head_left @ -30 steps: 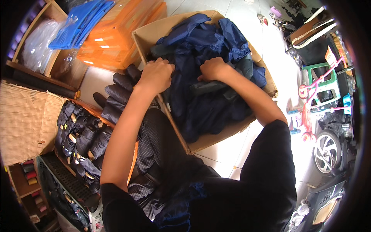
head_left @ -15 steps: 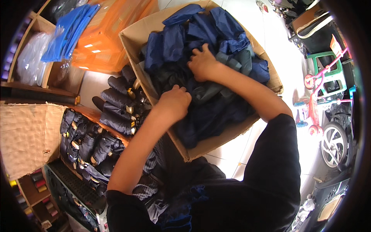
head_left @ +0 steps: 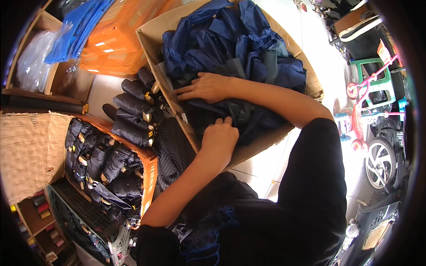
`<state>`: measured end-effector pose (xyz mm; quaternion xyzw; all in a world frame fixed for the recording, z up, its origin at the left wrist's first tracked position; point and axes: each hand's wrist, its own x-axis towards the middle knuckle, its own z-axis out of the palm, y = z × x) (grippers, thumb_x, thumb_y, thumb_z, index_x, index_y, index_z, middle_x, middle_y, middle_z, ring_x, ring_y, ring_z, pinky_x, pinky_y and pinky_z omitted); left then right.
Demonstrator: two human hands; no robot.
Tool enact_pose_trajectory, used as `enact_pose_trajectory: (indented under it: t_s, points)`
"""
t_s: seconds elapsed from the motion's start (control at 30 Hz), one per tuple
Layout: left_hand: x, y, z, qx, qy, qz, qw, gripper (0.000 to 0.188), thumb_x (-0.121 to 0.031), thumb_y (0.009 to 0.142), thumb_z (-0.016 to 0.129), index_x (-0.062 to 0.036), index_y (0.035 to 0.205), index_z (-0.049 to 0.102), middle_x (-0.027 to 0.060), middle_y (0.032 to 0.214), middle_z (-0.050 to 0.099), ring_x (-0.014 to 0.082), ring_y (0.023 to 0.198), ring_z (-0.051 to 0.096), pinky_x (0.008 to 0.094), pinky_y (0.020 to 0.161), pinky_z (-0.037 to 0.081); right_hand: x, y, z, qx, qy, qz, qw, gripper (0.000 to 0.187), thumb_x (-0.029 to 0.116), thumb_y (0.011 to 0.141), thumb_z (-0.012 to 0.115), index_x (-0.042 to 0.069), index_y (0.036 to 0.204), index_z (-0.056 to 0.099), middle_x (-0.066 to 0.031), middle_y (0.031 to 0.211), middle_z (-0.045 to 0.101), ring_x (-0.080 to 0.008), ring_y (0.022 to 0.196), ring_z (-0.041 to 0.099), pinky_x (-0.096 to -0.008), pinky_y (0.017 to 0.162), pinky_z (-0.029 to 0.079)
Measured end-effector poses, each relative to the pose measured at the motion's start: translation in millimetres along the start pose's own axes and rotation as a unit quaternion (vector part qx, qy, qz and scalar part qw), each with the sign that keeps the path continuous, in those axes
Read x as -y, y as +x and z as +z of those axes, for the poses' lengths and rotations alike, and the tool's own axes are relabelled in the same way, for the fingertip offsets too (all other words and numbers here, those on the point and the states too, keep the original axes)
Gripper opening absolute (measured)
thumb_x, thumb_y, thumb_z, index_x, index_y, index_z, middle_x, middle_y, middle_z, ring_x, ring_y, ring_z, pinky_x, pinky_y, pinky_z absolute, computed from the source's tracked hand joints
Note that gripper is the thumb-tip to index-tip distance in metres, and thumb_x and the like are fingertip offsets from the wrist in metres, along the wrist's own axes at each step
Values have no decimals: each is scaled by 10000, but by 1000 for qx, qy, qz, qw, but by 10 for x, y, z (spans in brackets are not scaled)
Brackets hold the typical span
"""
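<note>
A large cardboard box [head_left: 155, 66] stands open in front of me, filled with crumpled dark blue fabric pieces [head_left: 222, 35]. Among them lie dark grey-green pieces [head_left: 269, 66]. My right hand [head_left: 206, 87] reaches across the heap to the box's left side, its fingers stretched out over the fabric and close to the wall. Nearer to me, my left hand [head_left: 220, 138] is down inside the near corner. Its fingers bend into the dark fabric, and what they hold is hidden beneath them.
To the left are black rolled bundles with pale ends [head_left: 131, 104], and more fill an orange-edged box [head_left: 148, 177]. An orange wrapped parcel [head_left: 120, 40] and blue plastic sheets [head_left: 77, 31] lie beyond. A green stool [head_left: 377, 84] and pink scooter [head_left: 358, 115] stand right.
My right hand has moved left and slightly nearer, from the middle of the heap to the box's left wall. My left hand has shifted right and nearer. The far blue fabric is looser and more spread.
</note>
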<state>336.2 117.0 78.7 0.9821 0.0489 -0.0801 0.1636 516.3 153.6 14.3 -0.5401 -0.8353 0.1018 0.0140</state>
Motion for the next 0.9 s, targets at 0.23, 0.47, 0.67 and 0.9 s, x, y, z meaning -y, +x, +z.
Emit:
enact_pose_trajectory:
  t_s: [0.23,0.47,0.67,0.9]
  points:
    - [55,-37,56,-32,-39,20,998,124,11,666,682,37,786,702,155,1077,629,308,982,641,394,801,571,-31,49,-382,209,-96,204,952,352,176,754,653,96,1090,720,-137,1128,699,-265,1075,652,-442,967,461]
    - [16,-7,-63,-74,-86,64,991,224,53,618,690,29,841,674,148,1071,599,306,987,611,393,835,530,-198,-308,-975,24,-13,312,950,254,178,816,646,3,988,714,-127,1019,692,-318,1078,612,-412,930,503]
    - [4,22,-101,-132,-109,115,979,400,81,570,703,22,959,626,134,1074,551,306,996,562,396,851,505,-73,-178,-1179,-293,-66,-2,954,181,103,717,735,27,718,571,-70,862,547,-288,872,512,-390,735,419]
    - [9,16,-51,-86,-98,126,983,448,76,571,704,14,1007,620,145,1115,535,315,1022,549,403,863,499,171,-23,-303,58,109,25,992,514,83,716,700,74,1212,568,-99,1245,582,-343,1060,625,-430,866,520]
